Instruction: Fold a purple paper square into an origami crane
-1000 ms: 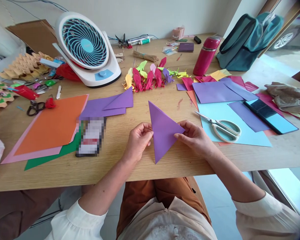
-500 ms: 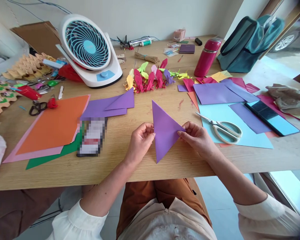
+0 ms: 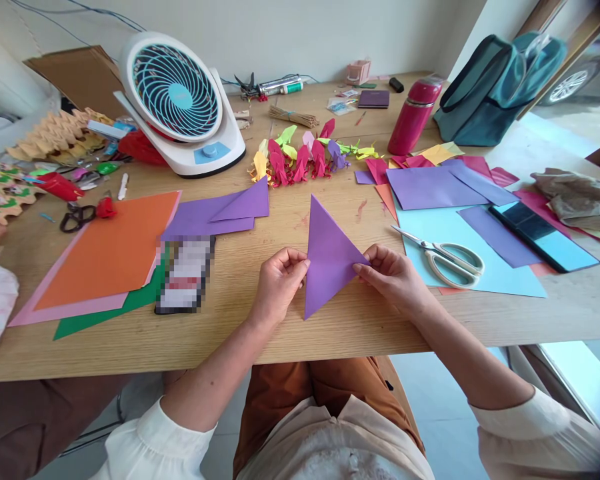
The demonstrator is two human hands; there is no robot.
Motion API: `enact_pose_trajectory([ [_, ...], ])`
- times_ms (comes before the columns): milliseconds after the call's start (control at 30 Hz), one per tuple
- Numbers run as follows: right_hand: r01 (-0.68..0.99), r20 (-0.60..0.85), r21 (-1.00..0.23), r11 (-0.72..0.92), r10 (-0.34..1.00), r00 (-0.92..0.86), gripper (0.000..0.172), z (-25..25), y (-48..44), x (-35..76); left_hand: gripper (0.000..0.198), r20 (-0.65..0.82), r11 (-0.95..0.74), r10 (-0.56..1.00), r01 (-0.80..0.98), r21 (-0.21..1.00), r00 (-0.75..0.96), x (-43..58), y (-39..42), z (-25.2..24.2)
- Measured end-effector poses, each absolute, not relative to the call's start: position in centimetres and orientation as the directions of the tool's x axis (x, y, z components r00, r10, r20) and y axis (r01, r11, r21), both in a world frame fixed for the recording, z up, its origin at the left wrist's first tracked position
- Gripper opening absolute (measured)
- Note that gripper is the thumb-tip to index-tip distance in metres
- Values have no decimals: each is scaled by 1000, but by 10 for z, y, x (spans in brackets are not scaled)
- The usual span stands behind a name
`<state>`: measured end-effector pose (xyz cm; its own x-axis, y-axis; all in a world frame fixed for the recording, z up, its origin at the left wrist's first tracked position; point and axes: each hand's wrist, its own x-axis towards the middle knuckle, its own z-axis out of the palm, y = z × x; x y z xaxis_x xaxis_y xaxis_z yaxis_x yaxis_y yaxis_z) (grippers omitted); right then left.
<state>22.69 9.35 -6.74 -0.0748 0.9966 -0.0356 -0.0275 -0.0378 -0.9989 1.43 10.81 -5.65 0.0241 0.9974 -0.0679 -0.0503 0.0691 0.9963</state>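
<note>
Head camera showed both hands pinching a purple paper triangle (image 3: 327,257) just above the near edge of the wooden table (image 3: 230,320). Left hand (image 3: 279,283) had thumb and fingers closed on its left edge; right hand (image 3: 393,277) gripped the right corner in the same way. White-handled scissors (image 3: 445,257) lay near on a light blue sheet (image 3: 460,230), and an orange sheet (image 3: 107,250) lay well apart at left.

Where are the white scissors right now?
In the head view, right of centre, the white scissors lie on the light blue sheet, just right of the right hand that pinches the purple triangle.
</note>
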Motion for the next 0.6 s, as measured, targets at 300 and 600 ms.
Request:
enact_pose_trajectory([
  [300, -52, -39, -998, -43, 996, -81, 33, -67, 93, 227, 14, -47, 47, 999, -19, 999, 18, 15, 108, -56],
  [600, -41, -83, -995, -86, 994, -65, 29, -68, 94, 233, 9, -8, 9, 1000, -36, 999, 26, 13, 109, -59],
])
